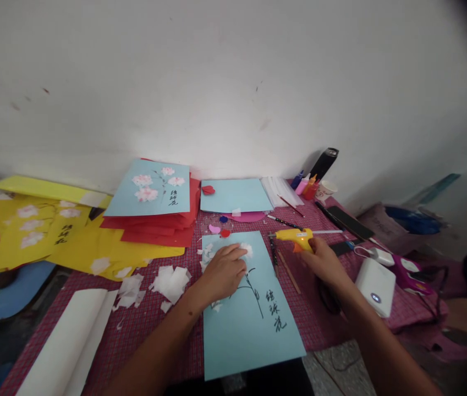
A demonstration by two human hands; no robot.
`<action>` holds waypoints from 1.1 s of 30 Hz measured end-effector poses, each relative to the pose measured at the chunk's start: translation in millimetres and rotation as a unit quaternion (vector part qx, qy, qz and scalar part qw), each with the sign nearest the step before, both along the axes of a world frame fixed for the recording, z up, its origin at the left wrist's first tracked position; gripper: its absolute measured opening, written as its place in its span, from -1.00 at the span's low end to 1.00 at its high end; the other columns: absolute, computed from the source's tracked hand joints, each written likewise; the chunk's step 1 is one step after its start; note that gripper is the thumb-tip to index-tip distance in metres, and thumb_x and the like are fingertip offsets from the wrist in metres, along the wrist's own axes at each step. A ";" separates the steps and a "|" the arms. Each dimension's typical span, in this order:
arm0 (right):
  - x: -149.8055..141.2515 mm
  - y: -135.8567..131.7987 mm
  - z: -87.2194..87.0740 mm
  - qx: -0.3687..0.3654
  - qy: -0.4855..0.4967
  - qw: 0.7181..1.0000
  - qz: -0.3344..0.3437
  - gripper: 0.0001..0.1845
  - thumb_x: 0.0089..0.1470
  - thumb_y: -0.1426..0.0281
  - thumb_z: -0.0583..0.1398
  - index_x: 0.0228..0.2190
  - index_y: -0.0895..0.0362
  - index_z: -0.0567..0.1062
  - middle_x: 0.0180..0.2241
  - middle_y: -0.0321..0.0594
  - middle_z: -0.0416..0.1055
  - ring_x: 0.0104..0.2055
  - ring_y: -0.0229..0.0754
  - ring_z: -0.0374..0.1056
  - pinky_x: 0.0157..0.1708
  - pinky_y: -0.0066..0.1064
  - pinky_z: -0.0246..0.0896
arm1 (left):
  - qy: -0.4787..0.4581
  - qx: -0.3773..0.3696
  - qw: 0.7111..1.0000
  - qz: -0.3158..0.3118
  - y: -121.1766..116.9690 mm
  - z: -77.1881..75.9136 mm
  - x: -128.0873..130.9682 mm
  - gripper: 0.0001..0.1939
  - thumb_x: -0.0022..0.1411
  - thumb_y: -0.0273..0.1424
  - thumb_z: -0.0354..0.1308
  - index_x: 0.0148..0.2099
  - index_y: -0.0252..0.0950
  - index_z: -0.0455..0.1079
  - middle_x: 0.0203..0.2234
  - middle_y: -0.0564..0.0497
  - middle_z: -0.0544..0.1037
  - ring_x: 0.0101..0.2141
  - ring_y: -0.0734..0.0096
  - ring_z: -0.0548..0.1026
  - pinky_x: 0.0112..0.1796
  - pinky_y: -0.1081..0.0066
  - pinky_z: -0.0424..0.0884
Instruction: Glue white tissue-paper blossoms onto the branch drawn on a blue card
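A light blue sheet (253, 346) lies in front of me, with a black painted stem and black brush-written characters. My left hand (225, 270) rests over its upper part, fingers curled and pressed together. A white paper flower (248, 251) shows at the fingertips; whatever sits under them is hidden. More white paper bits (206, 253) lie along the sheet's left edge, partly behind the hand. To the right, my right hand (322, 258) is closed round the grip of a yellow hot glue gun (295, 236). Its nozzle points left, beyond the sheet's right edge, and a clear glue stick (332, 231) protrudes behind.
Torn white paper (170, 283) lies left of the sheet. A finished blue flower picture (150, 190) tops red paper (167, 235), beside yellow sheets (80, 247). Paint bottles (309, 187), a paper cup (326, 190), a black flask (324, 163) and a white power bank (375, 286) stand right.
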State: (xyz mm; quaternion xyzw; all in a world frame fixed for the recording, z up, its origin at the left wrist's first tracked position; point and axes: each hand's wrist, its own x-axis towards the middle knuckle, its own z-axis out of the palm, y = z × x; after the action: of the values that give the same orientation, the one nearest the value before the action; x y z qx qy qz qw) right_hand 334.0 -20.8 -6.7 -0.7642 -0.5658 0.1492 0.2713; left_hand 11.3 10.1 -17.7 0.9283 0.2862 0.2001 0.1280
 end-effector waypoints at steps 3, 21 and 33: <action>-13.5 -3.2 8.4 -0.007 0.044 0.997 0.060 -0.73 0.00 0.29 0.16 -0.25 0.16 0.42 -0.32 -0.21 0.51 -0.36 -0.16 0.38 -0.43 -0.43 0.18 | 0.001 -0.001 1.000 0.020 1.1 0.9 -0.8 -0.79 0.35 -0.42 0.03 -0.20 -0.27 0.51 0.15 -0.06 0.43 0.23 0.14 0.24 0.22 0.10 0.21; -71.3 3.9 33.8 -0.072 -0.242 0.965 0.071 -0.57 0.13 0.03 0.14 -0.23 0.15 0.42 -0.34 -0.04 0.54 -0.34 0.01 0.46 -0.43 -0.35 0.03 | -0.004 -0.007 1.000 0.011 0.7 3.6 -5.1 -0.79 0.34 -0.43 0.05 -0.21 -0.27 0.52 0.13 -0.07 0.45 0.20 0.14 0.28 0.20 0.09 0.23; -80.6 5.6 34.3 -0.066 -0.300 0.948 0.079 -0.61 0.18 0.07 0.11 -0.22 0.15 0.39 -0.35 -0.05 0.55 -0.35 0.01 0.49 -0.45 -0.35 0.04 | -0.015 -0.010 1.000 0.011 0.5 1.8 -6.1 -0.81 0.33 -0.42 0.05 -0.20 -0.25 0.52 0.13 -0.07 0.45 0.20 0.15 0.27 0.20 0.08 0.22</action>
State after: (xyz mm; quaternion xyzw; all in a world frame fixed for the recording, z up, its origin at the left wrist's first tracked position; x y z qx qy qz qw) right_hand 253.5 -15.3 27.6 -0.7429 -0.6683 -0.0292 0.0247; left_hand 5.2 10.7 -15.9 0.9207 0.2964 0.2124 0.1389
